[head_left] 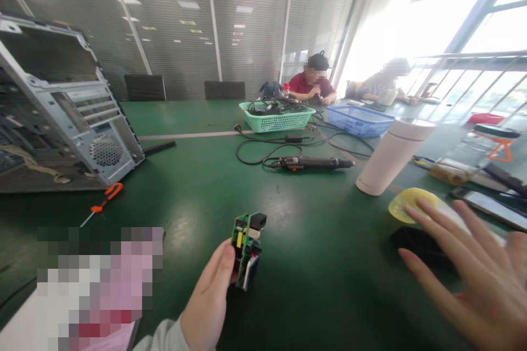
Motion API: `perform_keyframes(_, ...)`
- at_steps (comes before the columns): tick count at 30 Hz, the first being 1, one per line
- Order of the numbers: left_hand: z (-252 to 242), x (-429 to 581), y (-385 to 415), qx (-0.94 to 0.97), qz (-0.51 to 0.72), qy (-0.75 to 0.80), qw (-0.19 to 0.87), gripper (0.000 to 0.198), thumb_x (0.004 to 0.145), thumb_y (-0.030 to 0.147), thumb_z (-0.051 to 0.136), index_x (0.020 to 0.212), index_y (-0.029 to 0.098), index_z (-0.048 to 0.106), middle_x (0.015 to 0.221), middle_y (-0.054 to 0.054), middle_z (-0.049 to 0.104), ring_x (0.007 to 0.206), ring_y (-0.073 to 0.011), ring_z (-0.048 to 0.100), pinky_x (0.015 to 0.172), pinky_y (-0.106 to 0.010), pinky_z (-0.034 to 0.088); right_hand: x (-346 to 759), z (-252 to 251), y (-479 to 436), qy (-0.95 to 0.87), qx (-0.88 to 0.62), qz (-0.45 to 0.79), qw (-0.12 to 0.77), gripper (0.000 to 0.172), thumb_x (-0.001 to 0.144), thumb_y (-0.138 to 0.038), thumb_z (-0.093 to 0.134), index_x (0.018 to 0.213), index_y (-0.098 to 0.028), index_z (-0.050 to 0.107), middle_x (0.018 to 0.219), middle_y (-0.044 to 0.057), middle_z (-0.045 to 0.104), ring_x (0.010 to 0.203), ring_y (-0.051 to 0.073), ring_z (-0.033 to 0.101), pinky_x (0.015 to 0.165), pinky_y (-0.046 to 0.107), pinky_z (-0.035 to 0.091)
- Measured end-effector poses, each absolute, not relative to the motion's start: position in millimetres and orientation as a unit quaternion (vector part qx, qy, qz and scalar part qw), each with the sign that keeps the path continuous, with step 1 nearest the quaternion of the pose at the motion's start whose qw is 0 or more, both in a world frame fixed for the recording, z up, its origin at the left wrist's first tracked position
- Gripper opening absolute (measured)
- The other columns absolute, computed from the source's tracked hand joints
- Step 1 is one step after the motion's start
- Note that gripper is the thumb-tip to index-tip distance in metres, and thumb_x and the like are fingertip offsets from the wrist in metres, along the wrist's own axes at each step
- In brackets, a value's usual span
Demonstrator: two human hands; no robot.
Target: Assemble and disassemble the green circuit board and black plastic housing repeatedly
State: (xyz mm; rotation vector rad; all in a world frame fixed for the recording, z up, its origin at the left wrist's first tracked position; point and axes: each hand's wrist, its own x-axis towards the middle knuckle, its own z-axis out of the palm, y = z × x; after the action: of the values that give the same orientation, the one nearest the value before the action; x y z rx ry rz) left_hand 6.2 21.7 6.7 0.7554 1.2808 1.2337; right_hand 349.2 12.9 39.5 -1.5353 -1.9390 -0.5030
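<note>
A small green circuit board assembly [246,252] with yellow, black and silver parts stands upright between the fingers of my left hand [214,285], above the green table. My right hand [473,274] is at the right with its fingers spread and holds nothing. Beneath and beyond its fingers lie a black object [405,241], partly covered by the hand, and a round yellow item [405,205]. Whether the fingertips touch either one I cannot tell.
An opened metal computer case [119,145] stands at left, near an orange-handled screwdriver [112,192]. A corded electric screwdriver [315,163], pale tumbler [391,159], green basket of cables [280,120], blue basket [358,123] and phone [489,205] lie beyond. Two people sit at the far side.
</note>
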Motion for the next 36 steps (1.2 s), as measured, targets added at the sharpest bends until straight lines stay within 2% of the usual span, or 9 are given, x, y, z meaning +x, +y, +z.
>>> perform_keyframes(3,15,10,21,0.405,0.504,0.543,0.535,0.057,0.068,0.061,0.072,0.106,0.019,0.066,0.090,-0.005,0.075,0.085,-0.0243,0.070,0.076,-0.034,0.056,291,56,14,-0.789,-0.493,-0.226,0.288,0.047,0.092,-0.030,0.048,0.138,-0.021,0.045,0.139,0.012,0.053,0.141,0.037,0.029,0.110,0.072,0.011)
perform_keyframes(6,18,10,19,0.535,0.486,0.516,0.460,0.034,0.073,0.044,0.073,0.096,0.020,0.067,0.087,-0.003,0.069,0.078,-0.0215,0.069,0.066,-0.031,0.056,246,60,16,-0.832,-0.433,-0.188,0.290,0.044,0.093,-0.025,0.045,0.136,-0.020,0.046,0.142,0.004,0.051,0.144,0.026,0.025,0.119,0.053,0.005)
perform_keyframes(8,17,9,16,0.624,0.468,0.497,0.380,0.021,0.077,0.033,0.070,0.095,0.023,0.068,0.087,-0.001,0.065,0.077,-0.0196,0.068,0.066,-0.029,0.056,224,58,19,-0.858,-0.397,-0.162,0.282,0.040,0.097,-0.029,0.040,0.135,-0.022,0.048,0.141,-0.001,0.053,0.142,0.024,0.027,0.120,0.048,0.002)
perform_keyframes(10,17,7,13,0.692,0.448,0.481,0.299,0.023,0.078,0.026,0.069,0.100,0.026,0.067,0.089,0.000,0.063,0.080,-0.0188,0.067,0.071,-0.029,0.056,209,54,24,-0.881,-0.349,-0.151,0.282,0.040,0.101,-0.038,0.032,0.132,-0.022,0.052,0.137,-0.003,0.057,0.138,0.024,0.035,0.121,0.044,0.002)
perform_keyframes(13,17,4,10,0.744,0.429,0.473,0.197,0.031,0.076,0.020,0.069,0.105,0.028,0.063,0.095,0.000,0.061,0.086,-0.0192,0.067,0.078,-0.030,0.056,198,50,32,-0.895,-0.289,-0.154,0.303,0.046,0.100,-0.045,0.028,0.122,-0.018,0.059,0.122,-0.002,0.067,0.123,0.020,0.052,0.119,0.034,0.020)
perform_keyframes(16,19,2,10,0.766,0.417,0.471,0.134,0.034,0.074,0.017,0.069,0.106,0.028,0.062,0.096,0.000,0.059,0.087,-0.0195,0.066,0.080,-0.029,0.056,196,53,35,-0.895,-0.275,-0.144,0.320,0.044,0.100,-0.041,0.030,0.113,-0.013,0.062,0.107,0.001,0.073,0.104,0.017,0.064,0.097,0.027,0.048)
perform_keyframes(20,19,4,8,0.771,0.415,0.461,0.145,0.040,0.077,0.017,0.067,0.113,0.030,0.054,0.101,0.000,0.059,0.091,-0.0199,0.066,0.082,-0.031,0.057,200,57,35,-0.889,-0.280,-0.125,0.340,0.043,0.100,-0.040,0.030,0.104,-0.013,0.064,0.096,0.003,0.074,0.093,0.016,0.068,0.082,0.025,0.056)
perform_keyframes(27,4,4,8,0.742,0.423,0.482,0.194,0.077,0.072,0.023,0.072,0.135,0.029,0.029,0.130,-0.011,0.047,0.121,-0.0337,0.051,0.101,-0.053,0.045,207,40,36,-0.865,-0.300,-0.097,0.390,0.021,0.096,-0.029,0.046,0.106,-0.016,0.060,0.102,0.008,0.071,0.099,0.019,0.065,0.095,0.036,0.052)
perform_keyframes(36,-2,4,16,0.743,0.413,0.489,0.198,0.067,0.077,0.023,0.064,0.133,0.030,0.029,0.128,-0.012,0.047,0.117,-0.0352,0.053,0.094,-0.061,0.048,211,36,32,-0.851,-0.294,-0.120,0.418,0.021,0.088,-0.020,0.060,0.110,-0.017,0.059,0.111,0.008,0.071,0.110,0.018,0.063,0.102,0.036,0.046)
